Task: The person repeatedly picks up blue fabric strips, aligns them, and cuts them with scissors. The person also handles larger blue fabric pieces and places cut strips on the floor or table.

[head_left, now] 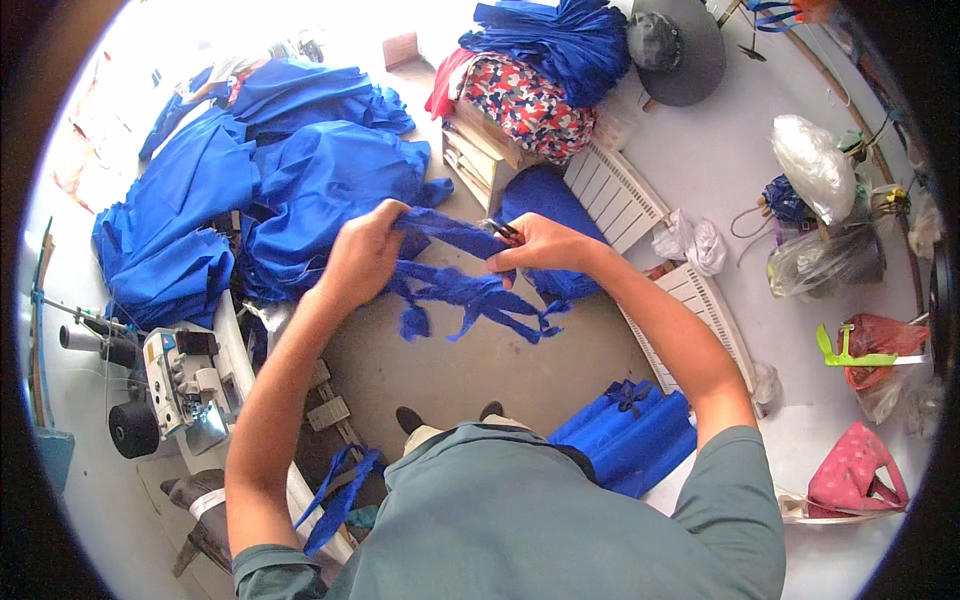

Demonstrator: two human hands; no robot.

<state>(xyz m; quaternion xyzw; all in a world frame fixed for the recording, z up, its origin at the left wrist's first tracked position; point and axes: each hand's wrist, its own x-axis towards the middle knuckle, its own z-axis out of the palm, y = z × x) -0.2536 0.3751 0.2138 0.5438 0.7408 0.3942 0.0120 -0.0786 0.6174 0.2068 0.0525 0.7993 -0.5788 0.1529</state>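
Note:
My left hand (366, 252) is closed on one end of a frayed blue fabric strip (455, 232). The strip stretches across in front of me to my right hand (545, 246). Between the fingers of that hand is a small dark tool with a metal tip, which looks like thread snips (507, 232). The right fingers also touch the strip's end. More ragged blue strips (475, 296) dangle below both hands, over the floor.
A big heap of blue cloth (320, 180) covers the table at left, beside an overlock sewing machine (185, 375) and a black thread cone (134, 429). White slatted crates (690, 320) stand at right. Folded blue cloth (630, 435) lies nearer me. A dark hat (677, 50) is far right.

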